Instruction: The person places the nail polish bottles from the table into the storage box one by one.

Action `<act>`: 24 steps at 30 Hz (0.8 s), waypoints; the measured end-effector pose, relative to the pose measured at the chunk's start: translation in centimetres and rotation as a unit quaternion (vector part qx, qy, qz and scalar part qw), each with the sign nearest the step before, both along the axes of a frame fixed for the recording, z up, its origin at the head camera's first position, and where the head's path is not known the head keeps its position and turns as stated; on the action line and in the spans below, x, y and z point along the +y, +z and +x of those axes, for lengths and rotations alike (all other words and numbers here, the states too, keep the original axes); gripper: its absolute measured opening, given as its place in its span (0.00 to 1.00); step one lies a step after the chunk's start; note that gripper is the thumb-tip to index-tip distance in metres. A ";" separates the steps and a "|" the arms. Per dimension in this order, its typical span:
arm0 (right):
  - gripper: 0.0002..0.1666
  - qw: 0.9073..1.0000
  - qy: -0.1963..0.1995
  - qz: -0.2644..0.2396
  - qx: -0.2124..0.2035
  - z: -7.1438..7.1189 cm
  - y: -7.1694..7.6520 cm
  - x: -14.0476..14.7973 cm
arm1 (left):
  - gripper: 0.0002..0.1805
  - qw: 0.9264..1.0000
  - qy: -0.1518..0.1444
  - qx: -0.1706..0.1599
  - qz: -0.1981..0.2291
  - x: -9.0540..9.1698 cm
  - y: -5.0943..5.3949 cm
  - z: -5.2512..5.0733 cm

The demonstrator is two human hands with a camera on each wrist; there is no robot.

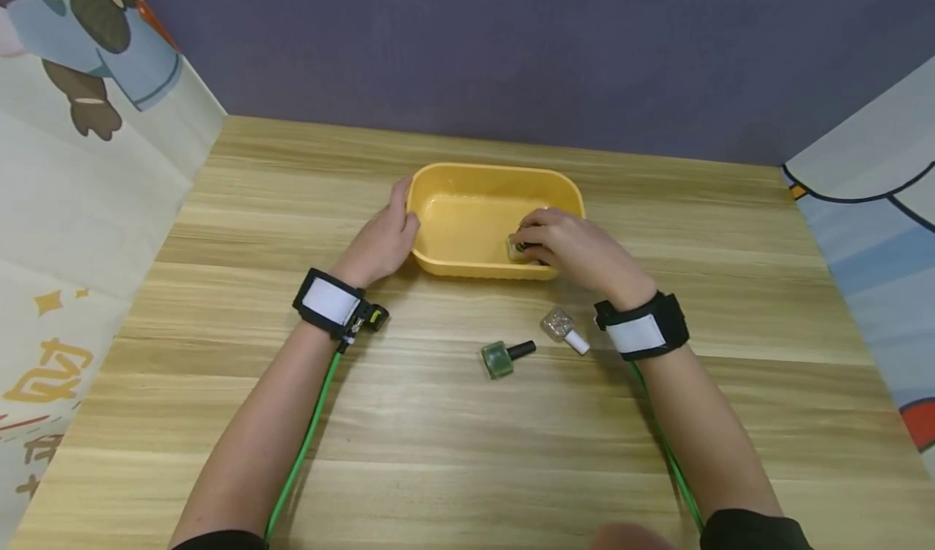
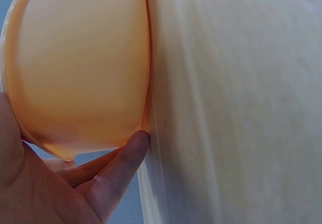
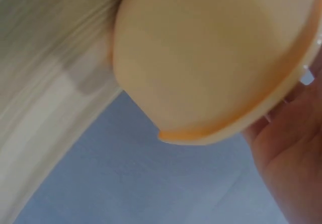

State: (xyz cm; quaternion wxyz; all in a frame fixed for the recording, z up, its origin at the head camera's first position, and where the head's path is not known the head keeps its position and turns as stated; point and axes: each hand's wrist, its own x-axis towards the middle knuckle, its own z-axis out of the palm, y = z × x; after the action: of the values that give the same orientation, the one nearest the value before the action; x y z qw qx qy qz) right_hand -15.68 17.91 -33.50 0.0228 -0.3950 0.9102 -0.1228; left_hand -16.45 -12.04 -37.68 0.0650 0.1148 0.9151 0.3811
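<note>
A yellow plastic basin [image 1: 467,271] with rounded corners stands on the table. My left hand [image 1: 381,238] holds its left end, fingers against the outer wall; the left wrist view shows a fingertip at the basin's [image 2: 80,68] lower edge. Reaching over the near right rim, my right hand [image 1: 573,246] pinches a nail polish bottle [image 1: 514,248] low inside the basin. Its glass looks pale and its cap dark, mostly covered by fingers. In the right wrist view the basin wall [image 3: 201,63] hides the fingertips and bottle.
In front of the basin lie a green nail polish bottle [image 1: 498,360] with a black cap and a glittery one [image 1: 558,324] with a white cap. Green cables run along both forearms. A dark blue panel [image 1: 497,55] rises behind the wood-grain table [image 1: 438,469].
</note>
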 end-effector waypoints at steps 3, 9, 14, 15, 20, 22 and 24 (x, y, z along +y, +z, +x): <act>0.18 1.000 0.001 -0.003 -0.007 -0.2 -0.3 0.1 | 0.33 1.000 -0.002 0.000 0.001 0.1 -0.1 0.0; 0.18 0.999 -0.001 -0.014 -0.032 -0.5 -0.6 0.4 | 0.33 1.000 -0.004 -0.003 0.003 0.2 -0.1 -0.1; 0.15 0.998 -0.012 -0.021 -0.058 -0.8 -0.9 0.7 | 0.33 1.000 -0.006 0.000 0.003 0.1 0.0 0.0; 0.15 0.998 -0.014 -0.022 -0.062 -0.8 -0.9 0.7 | 0.33 1.000 -0.006 0.000 0.005 0.1 0.0 0.0; 0.13 0.998 -0.017 -0.020 -0.064 -0.6 -0.7 0.8 | 0.33 1.000 -0.005 -0.002 0.008 0.1 0.1 0.1; 0.13 0.998 -0.017 -0.020 -0.061 -0.5 -0.6 0.8 | 0.33 1.000 -0.004 -0.004 0.008 0.1 0.2 0.1; 0.13 0.998 -0.016 -0.020 -0.058 -0.4 -0.5 0.8 | 0.34 1.000 -0.003 -0.005 0.007 0.0 0.2 0.2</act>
State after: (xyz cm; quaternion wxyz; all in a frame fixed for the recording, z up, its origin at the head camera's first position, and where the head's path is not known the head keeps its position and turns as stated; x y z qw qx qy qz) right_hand -16.11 18.73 -33.96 0.0658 -0.3729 0.9108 -0.1646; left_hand -16.29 -12.04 -37.49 0.0703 0.1163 0.9115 0.3883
